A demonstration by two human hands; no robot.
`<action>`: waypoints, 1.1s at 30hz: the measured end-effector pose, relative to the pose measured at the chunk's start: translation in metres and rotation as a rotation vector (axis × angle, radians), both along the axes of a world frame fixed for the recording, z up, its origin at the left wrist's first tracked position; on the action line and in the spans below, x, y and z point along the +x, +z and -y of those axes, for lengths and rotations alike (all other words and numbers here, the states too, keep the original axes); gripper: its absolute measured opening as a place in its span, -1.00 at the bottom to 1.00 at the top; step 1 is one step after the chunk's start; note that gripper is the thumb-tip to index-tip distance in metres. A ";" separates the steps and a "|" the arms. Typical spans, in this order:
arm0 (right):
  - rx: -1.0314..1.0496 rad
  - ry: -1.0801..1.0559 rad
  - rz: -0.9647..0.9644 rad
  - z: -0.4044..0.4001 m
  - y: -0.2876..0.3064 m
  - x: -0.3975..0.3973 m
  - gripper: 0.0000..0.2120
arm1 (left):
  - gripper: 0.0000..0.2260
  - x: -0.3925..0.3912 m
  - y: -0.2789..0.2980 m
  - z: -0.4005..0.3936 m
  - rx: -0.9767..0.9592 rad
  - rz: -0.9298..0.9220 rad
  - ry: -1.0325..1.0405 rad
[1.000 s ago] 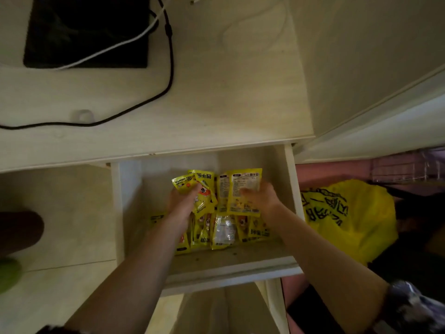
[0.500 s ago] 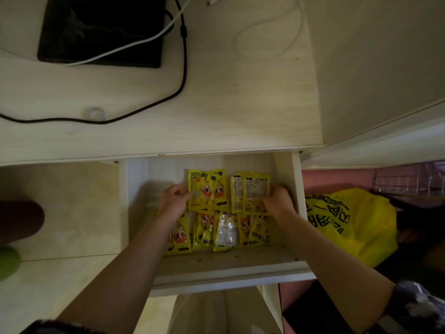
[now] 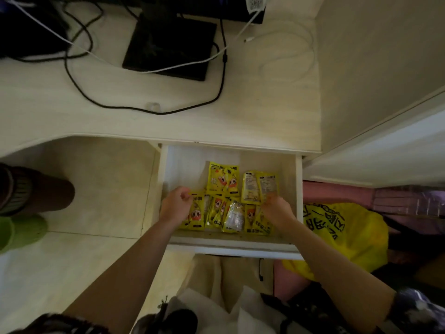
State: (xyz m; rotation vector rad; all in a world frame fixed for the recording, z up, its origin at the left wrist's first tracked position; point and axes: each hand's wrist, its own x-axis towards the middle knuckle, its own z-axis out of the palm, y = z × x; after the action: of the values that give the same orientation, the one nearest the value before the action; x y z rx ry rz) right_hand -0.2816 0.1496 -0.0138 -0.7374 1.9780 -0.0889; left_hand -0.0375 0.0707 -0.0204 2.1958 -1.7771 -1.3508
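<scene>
An open white drawer point(image 3: 299, 189) under the desk holds several yellow snack packets. Two packets with cartoon faces point(image 3: 221, 177) lie at the back, and beside them two packets point(image 3: 260, 186) lie with their printed backs up. A front row of packets point(image 3: 231, 215) stands against the drawer's near side. My left hand point(image 3: 175, 206) pinches the top of the leftmost front packet point(image 3: 196, 213). My right hand point(image 3: 277, 210) has curled fingers at the lower edge of the back-right packets, above the rightmost front packet point(image 3: 252, 220).
On the pale desk top point(image 3: 265, 112) stand a black monitor base point(image 3: 168, 44) with black and white cables point(image 3: 144, 109). A yellow plastic bag point(image 3: 349, 232) lies right of the drawer. At the left are a dark leg and a green slipper point(image 3: 21, 230).
The packets I held up a second ago now lie flat at the back of the drawer. Both hands have come nearer, to the front row. The camera has tilted up over the desk.
</scene>
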 end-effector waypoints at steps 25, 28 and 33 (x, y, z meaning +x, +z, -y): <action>-0.331 1.009 0.009 0.026 0.057 0.263 -0.68 | -0.75 0.182 0.063 -0.138 -0.193 0.022 0.574; -0.344 1.090 0.018 0.032 0.060 0.311 -0.67 | -0.74 0.228 0.065 -0.143 -0.247 0.091 0.536; -0.370 1.174 0.006 0.042 0.064 0.396 -0.66 | -0.73 0.317 0.063 -0.149 -0.288 0.212 0.519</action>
State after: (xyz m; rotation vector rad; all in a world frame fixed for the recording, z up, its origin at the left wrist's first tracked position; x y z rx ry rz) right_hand 0.1146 0.1074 0.0499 -2.0058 1.2577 0.2531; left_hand 0.2796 0.2201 0.0430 2.4520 -1.2091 -0.7316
